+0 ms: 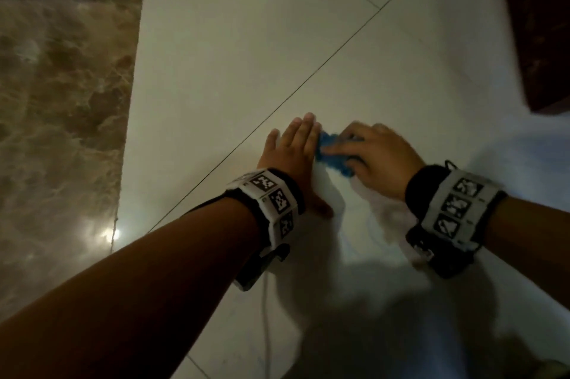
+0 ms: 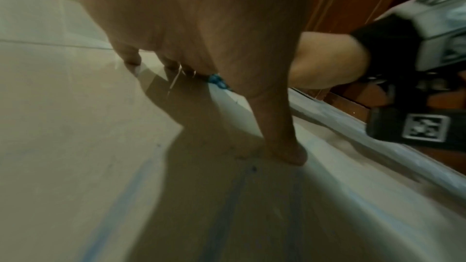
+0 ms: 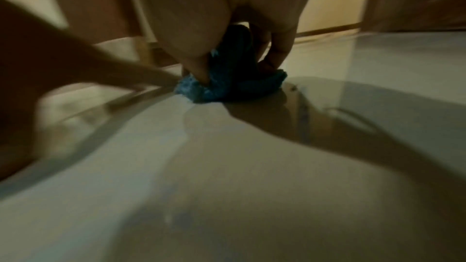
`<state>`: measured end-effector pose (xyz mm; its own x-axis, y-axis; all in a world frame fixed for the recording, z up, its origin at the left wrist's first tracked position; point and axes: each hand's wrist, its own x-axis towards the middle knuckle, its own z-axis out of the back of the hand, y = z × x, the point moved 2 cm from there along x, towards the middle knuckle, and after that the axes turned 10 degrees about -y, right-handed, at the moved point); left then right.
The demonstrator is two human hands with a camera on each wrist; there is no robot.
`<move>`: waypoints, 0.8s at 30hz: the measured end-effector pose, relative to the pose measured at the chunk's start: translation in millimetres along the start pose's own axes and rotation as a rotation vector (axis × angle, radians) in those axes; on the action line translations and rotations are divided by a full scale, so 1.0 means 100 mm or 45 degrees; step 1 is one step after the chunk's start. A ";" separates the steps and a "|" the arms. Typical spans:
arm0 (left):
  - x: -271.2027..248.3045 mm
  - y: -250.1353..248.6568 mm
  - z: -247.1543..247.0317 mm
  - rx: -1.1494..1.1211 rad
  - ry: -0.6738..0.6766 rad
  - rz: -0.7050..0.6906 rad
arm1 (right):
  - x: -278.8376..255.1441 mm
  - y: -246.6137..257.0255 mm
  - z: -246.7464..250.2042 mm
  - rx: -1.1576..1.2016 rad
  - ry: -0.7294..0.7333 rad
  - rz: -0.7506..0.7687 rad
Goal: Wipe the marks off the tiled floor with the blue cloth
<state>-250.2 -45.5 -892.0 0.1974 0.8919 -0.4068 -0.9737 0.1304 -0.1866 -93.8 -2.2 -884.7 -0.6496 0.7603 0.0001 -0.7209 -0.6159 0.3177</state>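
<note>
The blue cloth (image 1: 334,154) lies bunched on the tiled floor (image 1: 234,76), the right hand (image 1: 377,156) bearing down with fingers (image 3: 199,67) curled into it. Just beside the cloth, the left hand (image 1: 291,152) lies flat, fingers straight, holding nothing. Beyond the cloth are a marble wall (image 1: 61,101) and dark wood furniture (image 1: 543,27).

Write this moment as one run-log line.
right hand: grips bunched blue cloth on tiled floor | left hand: flat on floor beside cloth | faint blue marks remain
</note>
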 end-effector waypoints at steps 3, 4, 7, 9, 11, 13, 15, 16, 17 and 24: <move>0.00 -0.03 0.02 0.003 0.022 0.006 | 0.15 -0.36 0.07 0.086 -0.207 -0.318; 0.01 -0.03 0.03 0.001 0.029 0.006 | 0.15 -0.44 0.07 0.118 -0.258 -0.407; 0.03 -0.04 0.04 0.003 0.061 0.018 | 0.05 -0.40 0.03 0.120 -0.281 -0.442; 0.03 -0.05 0.03 0.040 0.077 0.018 | -0.02 -0.30 0.03 0.142 -0.218 -0.368; 0.04 -0.06 0.03 0.062 0.095 0.029 | -0.07 -0.30 0.05 0.178 -0.156 -0.330; 0.05 -0.07 0.04 0.073 0.102 0.057 | -0.08 -0.38 0.17 0.180 -0.252 -0.328; 0.07 -0.10 0.08 0.064 0.106 0.079 | -0.14 -0.52 0.37 0.129 -0.402 -0.371; 0.07 -0.11 0.08 0.063 0.111 0.081 | -0.19 -0.59 0.46 0.092 -0.446 -0.409; 0.05 -0.13 0.08 0.063 0.121 0.078 | -0.25 -0.66 0.54 0.062 -0.455 -0.465; 0.08 -0.14 0.07 0.008 0.121 0.117 | -0.26 -0.84 0.27 0.106 -0.269 -0.641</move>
<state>-235.3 -37.1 -886.7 0.1167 0.8553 -0.5047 -0.9889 0.0529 -0.1390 -10.0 35.7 -885.9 -0.1607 0.9869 0.0160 -0.9030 -0.1536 0.4014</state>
